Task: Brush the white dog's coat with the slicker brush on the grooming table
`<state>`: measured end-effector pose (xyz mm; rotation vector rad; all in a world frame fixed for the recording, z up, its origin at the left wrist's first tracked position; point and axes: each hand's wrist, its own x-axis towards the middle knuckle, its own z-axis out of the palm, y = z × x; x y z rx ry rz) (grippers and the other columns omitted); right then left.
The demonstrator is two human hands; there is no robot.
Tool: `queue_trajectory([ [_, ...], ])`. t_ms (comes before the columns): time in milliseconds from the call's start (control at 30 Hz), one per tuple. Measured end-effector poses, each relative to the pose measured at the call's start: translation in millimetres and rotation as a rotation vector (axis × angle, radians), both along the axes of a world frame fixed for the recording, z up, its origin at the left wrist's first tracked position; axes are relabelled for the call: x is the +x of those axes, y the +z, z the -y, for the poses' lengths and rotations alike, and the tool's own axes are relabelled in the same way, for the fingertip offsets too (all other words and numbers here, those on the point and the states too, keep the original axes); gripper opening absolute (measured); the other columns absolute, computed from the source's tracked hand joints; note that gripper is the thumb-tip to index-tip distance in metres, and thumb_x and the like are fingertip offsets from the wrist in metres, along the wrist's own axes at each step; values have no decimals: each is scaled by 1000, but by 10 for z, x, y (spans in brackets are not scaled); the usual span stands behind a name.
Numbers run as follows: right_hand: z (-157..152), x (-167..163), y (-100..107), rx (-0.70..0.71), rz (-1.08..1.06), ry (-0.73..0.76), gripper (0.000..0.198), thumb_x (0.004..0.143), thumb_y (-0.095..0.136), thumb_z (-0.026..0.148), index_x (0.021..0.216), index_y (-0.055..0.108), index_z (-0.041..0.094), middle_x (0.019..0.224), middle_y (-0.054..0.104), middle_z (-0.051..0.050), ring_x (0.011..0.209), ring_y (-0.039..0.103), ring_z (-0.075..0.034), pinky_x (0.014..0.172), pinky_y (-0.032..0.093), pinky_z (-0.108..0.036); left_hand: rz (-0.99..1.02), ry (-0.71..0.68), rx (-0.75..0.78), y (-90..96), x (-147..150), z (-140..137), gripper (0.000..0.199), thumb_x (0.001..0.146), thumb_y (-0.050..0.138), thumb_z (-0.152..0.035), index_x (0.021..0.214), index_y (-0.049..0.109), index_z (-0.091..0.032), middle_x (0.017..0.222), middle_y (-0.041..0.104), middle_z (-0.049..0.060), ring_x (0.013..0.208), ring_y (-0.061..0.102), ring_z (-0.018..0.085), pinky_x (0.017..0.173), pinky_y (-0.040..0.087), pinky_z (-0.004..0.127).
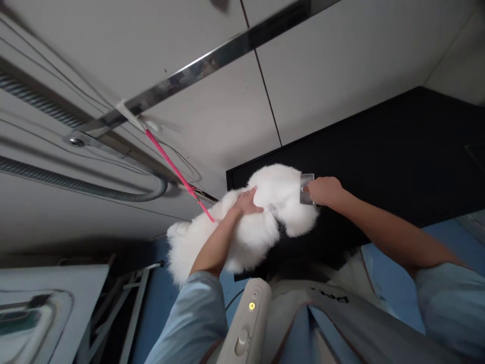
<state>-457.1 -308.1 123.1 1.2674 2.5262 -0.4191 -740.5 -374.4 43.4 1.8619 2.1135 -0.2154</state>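
Observation:
A fluffy white dog (253, 242) stands on the black table (364, 162), its head toward the lower left and its rump to the right. My left hand (248, 202) rests on the dog's back with the fingers spread. At the rump, my right hand (326, 191) is closed around a slicker brush (307, 197), whose flat rectangular head touches the fur. The brush's handle is hidden in my fist. A pink leash (170, 161) runs from the metal bar (182, 76) down to the dog's neck area, where fur hides its end.
Right in front of my chest is a beige device (248, 318) with a yellow-lit button. Flexible metal hoses (113, 189) and a hinged arm run along the pale wall at left. A white-framed object (45, 308) stands at lower left, above the blue floor.

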Motion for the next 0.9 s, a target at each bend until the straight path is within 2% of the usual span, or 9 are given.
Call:
queue_trajectory([
  [67, 79, -43, 13, -7, -73, 66, 32, 96, 49, 21, 112, 75, 14, 109, 75, -20, 103, 72, -32, 82, 54, -38, 12, -18, 3, -18, -12, -11, 118, 65, 83, -46, 159, 26, -5, 157, 41, 23, 147, 39, 37, 123, 31, 41],
  [167, 196, -163, -9, -118, -161, 243, 30, 96, 52, 22, 113, 75, 18, 109, 76, -15, 103, 72, -30, 82, 53, -35, 19, -10, 2, -41, -34, -14, 117, 67, 83, -48, 159, 26, -3, 157, 40, 24, 147, 38, 39, 123, 30, 41],
  [233, 162, -159, -38, -126, -125, 202, 29, 95, 54, 25, 113, 75, 17, 114, 75, -17, 107, 71, -32, 84, 53, -38, 21, 3, 8, -52, -44, -18, 114, 71, 80, -50, 159, 27, -1, 158, 39, 24, 145, 39, 41, 123, 30, 43],
  [367, 130, -93, -75, -15, -74, 32, 30, 95, 52, 22, 113, 75, 13, 111, 74, -22, 104, 71, -34, 83, 53, -40, 45, -10, 21, -75, -53, -57, 115, 68, 80, -50, 159, 28, -2, 158, 39, 23, 144, 41, 42, 122, 31, 46],
  [467, 255, -174, -123, -52, -165, 149, 34, 96, 49, 19, 120, 72, 15, 104, 76, -19, 100, 72, -31, 81, 52, -37, 60, -8, 33, -89, -71, -54, 116, 65, 81, -51, 159, 29, -5, 158, 39, 22, 144, 42, 41, 121, 33, 45],
  [533, 246, -163, -175, -106, -171, 191, 34, 97, 49, 22, 124, 71, 19, 107, 76, -17, 101, 72, -31, 81, 52, -37, 62, 7, 47, -97, -86, -29, 114, 66, 80, -53, 158, 33, -6, 158, 40, 21, 144, 42, 40, 121, 33, 45],
  [633, 51, 117, -262, -99, -146, 62, 35, 99, 48, 27, 126, 71, 26, 117, 74, -15, 103, 70, -33, 84, 51, -41, 59, 15, 73, -105, -86, -12, 108, 70, 78, -56, 157, 36, -8, 158, 40, 20, 145, 41, 40, 122, 32, 45],
  [800, -130, 866, -460, -126, -162, -83, 38, 100, 48, 34, 132, 66, 30, 121, 73, -13, 103, 70, -34, 86, 51, -45, 38, -27, 80, -47, -69, -24, 110, 71, 80, -51, 159, 32, -6, 158, 41, 22, 146, 40, 38, 123, 29, 44],
  [900, -123, 1225, -656, -135, -152, -263, 41, 98, 50, 27, 136, 61, 19, 114, 72, -22, 98, 71, -36, 82, 51, -45, 44, -1, 111, 33, -30, 80, 106, 69, 81, -46, 157, 36, -7, 156, 43, 22, 144, 43, 38, 121, 33, 45],
])
